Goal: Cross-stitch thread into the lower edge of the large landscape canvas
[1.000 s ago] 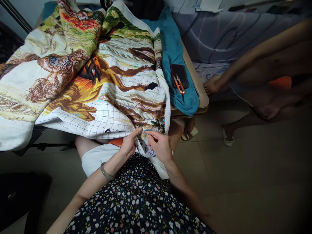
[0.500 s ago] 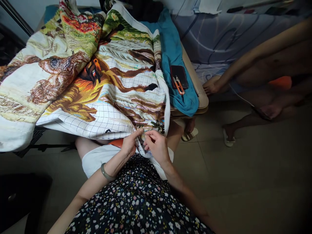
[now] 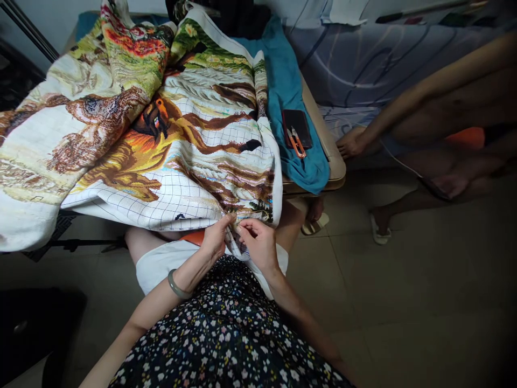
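A large cross-stitch cloth (image 3: 194, 188) with a printed grid and stitched horses spreads over the table and hangs down to my lap. My left hand (image 3: 216, 235) pinches its near edge, thumb on top and the fingers mostly beneath the fabric. Right beside it, my right hand (image 3: 258, 242) is closed in a pinch at the same gathered edge. Whatever sits between the right fingertips is too small to make out; a needle or thread does not show clearly.
A teal cloth (image 3: 283, 70) covers the table's right side. On it, orange-handled thread snips (image 3: 297, 143) lie across a dark phone (image 3: 301, 121). At the right another person (image 3: 436, 108) sits, one hand holding a phone-like object. A dark object (image 3: 36, 328) stands at lower left.
My right hand has shifted slightly, its fingertips now closer against the cloth edge. My left hand holds nearly the same place.
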The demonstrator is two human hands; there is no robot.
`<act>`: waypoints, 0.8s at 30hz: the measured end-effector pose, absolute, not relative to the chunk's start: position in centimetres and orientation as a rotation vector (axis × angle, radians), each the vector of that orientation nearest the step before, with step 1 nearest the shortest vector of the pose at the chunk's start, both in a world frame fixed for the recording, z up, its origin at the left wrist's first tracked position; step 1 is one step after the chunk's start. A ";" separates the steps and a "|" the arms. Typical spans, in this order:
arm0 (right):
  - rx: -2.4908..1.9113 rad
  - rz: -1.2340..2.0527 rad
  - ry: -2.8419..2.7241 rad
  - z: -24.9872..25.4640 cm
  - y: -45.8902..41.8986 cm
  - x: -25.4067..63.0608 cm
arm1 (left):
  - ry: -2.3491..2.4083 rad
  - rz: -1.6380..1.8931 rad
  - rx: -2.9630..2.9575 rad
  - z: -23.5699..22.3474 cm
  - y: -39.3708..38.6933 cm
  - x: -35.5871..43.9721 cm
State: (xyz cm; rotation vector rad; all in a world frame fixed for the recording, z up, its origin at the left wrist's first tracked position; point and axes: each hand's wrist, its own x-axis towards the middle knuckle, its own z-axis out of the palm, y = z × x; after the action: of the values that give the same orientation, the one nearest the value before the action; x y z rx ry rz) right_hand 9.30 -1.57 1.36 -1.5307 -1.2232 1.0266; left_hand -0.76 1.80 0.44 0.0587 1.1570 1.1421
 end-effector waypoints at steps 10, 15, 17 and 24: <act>-1.535 1.110 -1.096 1.4 -1.4 8.8 | 1.099 1.171 0.084 0.3 1.5 -0.7; -1.526 1.020 -1.054 1.7 -0.8 8.7 | 1.038 1.173 0.106 0.1 1.3 -0.7; -1.549 0.903 -1.181 2.0 -0.5 8.6 | 1.019 1.173 0.111 0.0 1.2 -0.7; -1.553 0.818 -1.365 3.7 0.4 9.7 | 0.991 1.171 0.130 -0.1 1.2 -0.9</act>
State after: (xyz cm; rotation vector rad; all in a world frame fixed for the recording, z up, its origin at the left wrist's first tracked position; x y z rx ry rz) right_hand 9.69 0.39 3.74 -1.5534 -1.3651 0.8184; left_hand -0.92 1.18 -0.11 0.1298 0.9910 1.1706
